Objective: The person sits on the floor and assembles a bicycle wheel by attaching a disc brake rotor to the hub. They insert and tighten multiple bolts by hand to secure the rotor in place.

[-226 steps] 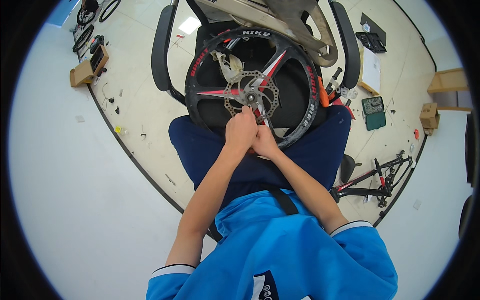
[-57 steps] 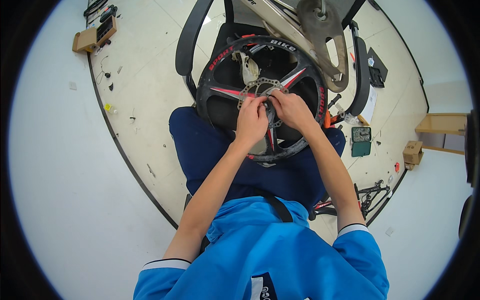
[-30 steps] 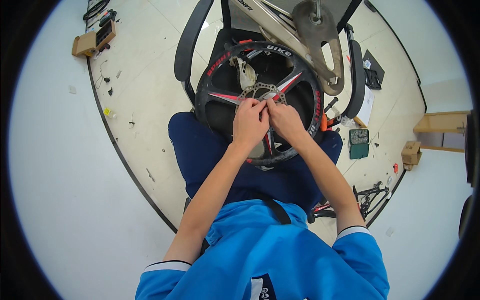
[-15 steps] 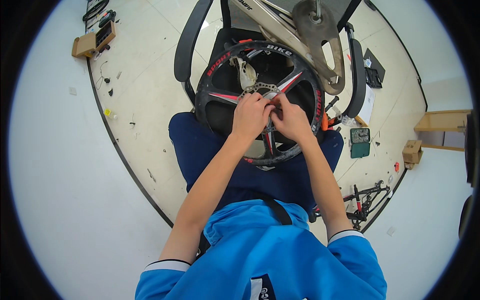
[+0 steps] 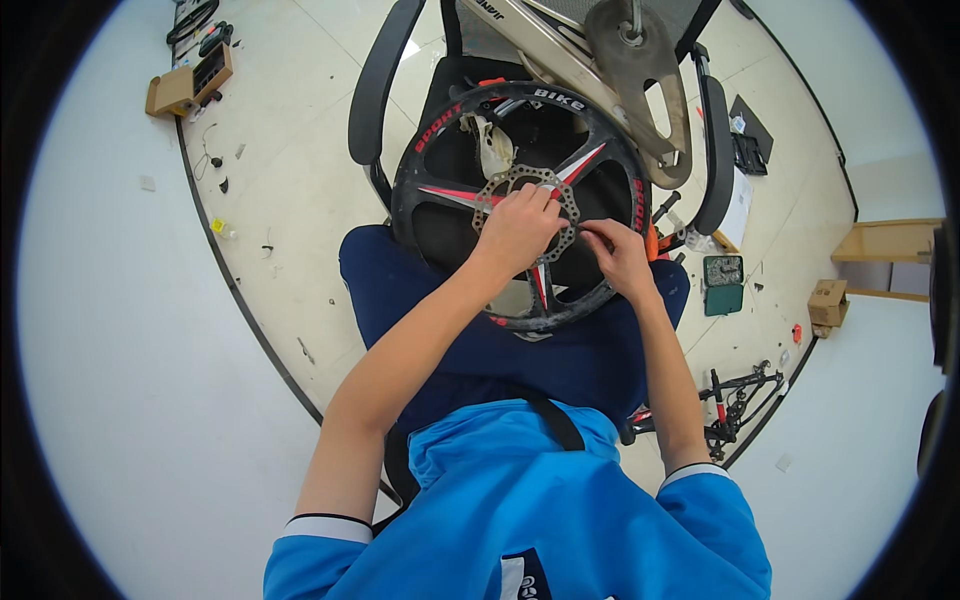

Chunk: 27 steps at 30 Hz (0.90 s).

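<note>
A black three-spoke bicycle wheel [image 5: 404, 200] with red and white markings lies over my lap and the chair seat. At its centre is a perforated metal brake disc [image 5: 570, 205]. My left hand [image 5: 520, 230] rests on the disc, fingers curled together over its middle and thumb toward its right side. The hub beneath is largely covered by this hand. Just right of the disc's edge, my right hand [image 5: 620, 258] has thumb and forefinger pinched together. Whatever may be between them is too small to make out.
The wheel is on a black office chair with armrests [image 5: 374, 85] [image 5: 713, 160]. A beige bicycle frame [image 5: 530, 35] with a grey metal part [image 5: 635, 75] leans beyond. On the floor are a green case [image 5: 722, 300], black frame parts [image 5: 740, 400], a cardboard box [image 5: 172, 90] and small scattered pieces.
My right hand has drawn away from the left, moving right and slightly toward me to the disc's edge. My left hand has shifted slightly right and nearer. More of the disc shows.
</note>
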{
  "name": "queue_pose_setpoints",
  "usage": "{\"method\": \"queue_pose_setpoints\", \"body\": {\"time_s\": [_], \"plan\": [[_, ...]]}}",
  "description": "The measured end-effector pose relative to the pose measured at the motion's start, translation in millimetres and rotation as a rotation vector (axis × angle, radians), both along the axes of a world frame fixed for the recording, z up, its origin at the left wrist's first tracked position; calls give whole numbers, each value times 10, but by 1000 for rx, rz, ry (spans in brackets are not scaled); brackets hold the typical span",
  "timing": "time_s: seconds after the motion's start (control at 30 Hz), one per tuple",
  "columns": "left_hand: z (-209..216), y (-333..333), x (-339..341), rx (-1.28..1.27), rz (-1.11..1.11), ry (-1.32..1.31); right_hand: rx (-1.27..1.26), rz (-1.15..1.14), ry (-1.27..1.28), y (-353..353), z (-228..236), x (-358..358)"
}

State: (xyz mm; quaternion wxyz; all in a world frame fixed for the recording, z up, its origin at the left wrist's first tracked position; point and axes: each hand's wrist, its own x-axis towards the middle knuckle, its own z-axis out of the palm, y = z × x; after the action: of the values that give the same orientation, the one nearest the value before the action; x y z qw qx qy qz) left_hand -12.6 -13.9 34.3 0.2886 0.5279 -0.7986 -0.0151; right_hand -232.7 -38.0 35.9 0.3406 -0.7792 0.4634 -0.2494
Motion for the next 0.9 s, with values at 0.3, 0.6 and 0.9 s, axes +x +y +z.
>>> {"method": "queue_pose_setpoints", "body": {"time_s": [0.3,0.6,0.9], "plan": [[-150,-3,-85,-108,42,63,469,-357,-754,188,-700,125],[-162,-12,-104,-123,158,221,663,-533,-925,38,-593,417],[-203,55,-231,-110,321,307,696,-515,-800,-119,-436,406]]}}
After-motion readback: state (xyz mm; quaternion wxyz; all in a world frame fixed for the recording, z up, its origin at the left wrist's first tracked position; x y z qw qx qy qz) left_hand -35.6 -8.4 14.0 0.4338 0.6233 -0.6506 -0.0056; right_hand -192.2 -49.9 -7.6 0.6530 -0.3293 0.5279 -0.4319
